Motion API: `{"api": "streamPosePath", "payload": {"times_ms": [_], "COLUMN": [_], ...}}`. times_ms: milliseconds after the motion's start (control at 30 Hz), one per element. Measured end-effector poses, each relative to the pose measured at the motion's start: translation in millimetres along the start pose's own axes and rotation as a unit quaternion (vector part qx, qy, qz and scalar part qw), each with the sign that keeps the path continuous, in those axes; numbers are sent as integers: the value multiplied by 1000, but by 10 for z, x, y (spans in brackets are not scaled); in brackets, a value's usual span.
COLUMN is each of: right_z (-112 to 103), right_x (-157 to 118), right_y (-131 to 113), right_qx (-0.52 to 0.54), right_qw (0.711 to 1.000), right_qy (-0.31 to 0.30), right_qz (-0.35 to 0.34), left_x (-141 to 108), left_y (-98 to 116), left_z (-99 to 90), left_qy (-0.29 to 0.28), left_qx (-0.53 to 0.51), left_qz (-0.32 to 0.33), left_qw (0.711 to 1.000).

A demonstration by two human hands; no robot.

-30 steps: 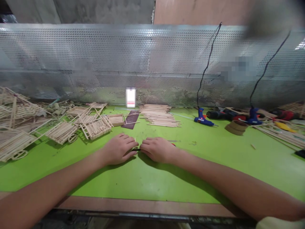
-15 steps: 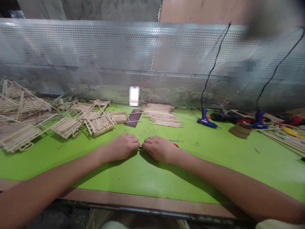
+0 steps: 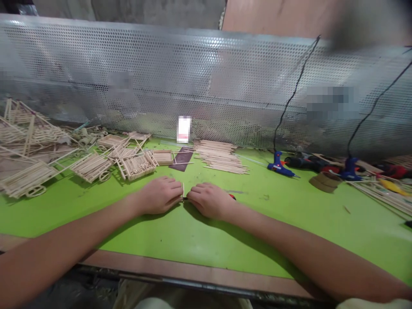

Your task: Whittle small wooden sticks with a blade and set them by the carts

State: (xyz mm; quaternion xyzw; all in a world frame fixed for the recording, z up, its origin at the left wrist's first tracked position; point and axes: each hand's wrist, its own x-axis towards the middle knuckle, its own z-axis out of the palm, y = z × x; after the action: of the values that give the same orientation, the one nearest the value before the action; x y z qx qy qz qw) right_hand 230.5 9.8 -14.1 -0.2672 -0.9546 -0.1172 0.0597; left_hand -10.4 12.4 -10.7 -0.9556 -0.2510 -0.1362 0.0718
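Note:
My left hand (image 3: 162,195) is closed on the green table, its fingers curled over a thin wooden stick (image 3: 183,189) whose pale end shows at the fingertips. Just beside it, my right hand (image 3: 209,199) wraps around a slim tool. The tool's narrow dark tip sticks out between my hands and touches or nearly touches the stick. Its red-and-black end (image 3: 232,197) peeks out behind my right wrist. Most of the tool and the stick is hidden under my fingers, so its exact kind cannot be made out.
A row of loose wooden sticks (image 3: 219,156) lies beyond my hands. Small stick-built carts (image 3: 137,165) crowd the left. Toward the right are a blue glue gun (image 3: 281,165), another glue gun (image 3: 351,169) and a brown tape roll (image 3: 324,182). A perforated metal screen (image 3: 154,77) closes off the back.
Both hands have shifted slightly left, staying close together. More of the stick's upright pale end now shows between them. The camera view has tilted a little.

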Motion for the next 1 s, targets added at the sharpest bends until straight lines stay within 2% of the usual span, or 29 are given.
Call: {"api": "streamPosePath", "payload": {"times_ms": [100, 333, 567, 800, 1000], "right_z": [-8, -25, -15, -31, -13], "right_x": [-35, -150, -161, -155, -120], "right_y": [5, 65, 96, 90, 79], "right_qx": [-13, 3, 23, 29, 19], "right_qw": [1000, 1000, 999, 999, 999], "right_qy": [4, 26, 36, 37, 37], "right_qz": [5, -4, -11, -10, -14], "left_x": [3, -13, -20, -17, 1], "left_y": [1, -83, -91, -107, -109], "left_z": [4, 57, 84, 103, 64], "left_qy": [1, -55, -43, -47, -52], "left_qx": [-38, -123, -143, -209, -216], "left_qz": [-13, -14, -10, -37, -53], "left_qw": [999, 991, 989, 976, 973]}}
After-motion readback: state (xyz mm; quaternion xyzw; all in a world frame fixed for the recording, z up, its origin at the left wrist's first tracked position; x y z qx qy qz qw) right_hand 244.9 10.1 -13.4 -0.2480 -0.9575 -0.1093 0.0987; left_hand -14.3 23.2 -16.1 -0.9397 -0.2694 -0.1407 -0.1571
